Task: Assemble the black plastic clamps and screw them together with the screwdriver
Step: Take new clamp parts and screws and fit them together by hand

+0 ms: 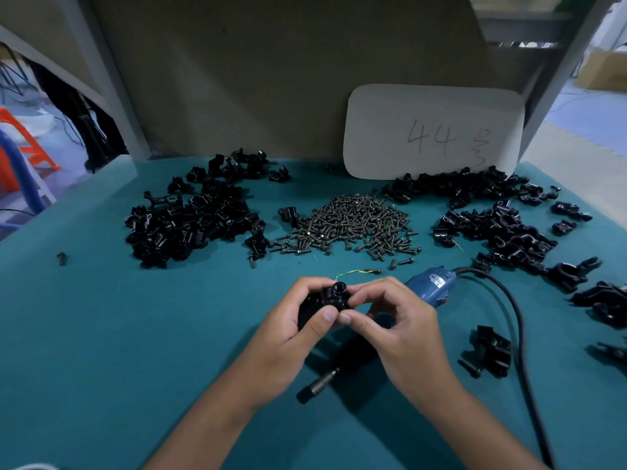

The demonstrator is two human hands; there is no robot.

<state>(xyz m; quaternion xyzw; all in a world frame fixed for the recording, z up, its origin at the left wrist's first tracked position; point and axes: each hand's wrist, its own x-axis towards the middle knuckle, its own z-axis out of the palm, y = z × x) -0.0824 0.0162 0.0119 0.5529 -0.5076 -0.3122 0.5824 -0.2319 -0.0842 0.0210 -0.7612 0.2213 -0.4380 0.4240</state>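
Both hands meet at centre of a teal bench (101, 334): left hand (298, 329) grips a black clamp (327, 300), fingers curled round it; right hand (390, 320) pinches the clamp's near edge w/ thumb and forefinger. The blue electric screwdriver (428, 283) lies on the mat under the right hand, bit (317, 385) pointing toward the person, cord (509, 317) trailing right. Behind: screw pile (349, 225) btwn two heaps of black parts, left (190, 218) and right (492, 218). White card (434, 130) marked "44" leans on the backboard.
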